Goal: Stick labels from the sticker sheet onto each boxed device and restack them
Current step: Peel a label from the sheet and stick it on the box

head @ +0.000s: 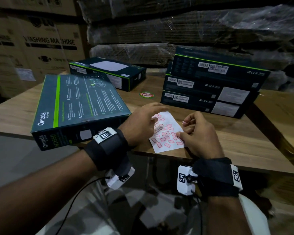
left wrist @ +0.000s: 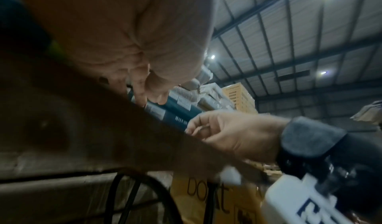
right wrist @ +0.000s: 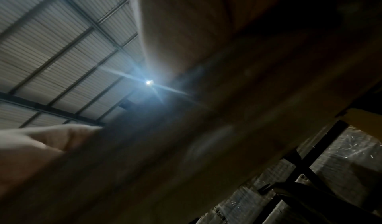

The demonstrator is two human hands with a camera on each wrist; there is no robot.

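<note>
While my left hand [head: 143, 122] hovered flat, fingers apart, steadying the sticker sheet [head: 166, 132] at the near bench [head: 244, 138] edge, my right hand [head: 196, 133] pinched one label.

the tilted box [head: 78, 106] by my left hand reads "omada by tp-link" on top and "omada", "ac1350" on its near side. a round sticker [head: 146, 94] on the table says "patelsa". a far-left carton [head: 49, 42] reads "washing machine". the stacked boxes [head: 209, 89] on the right carry fc and ce marks.
</note>
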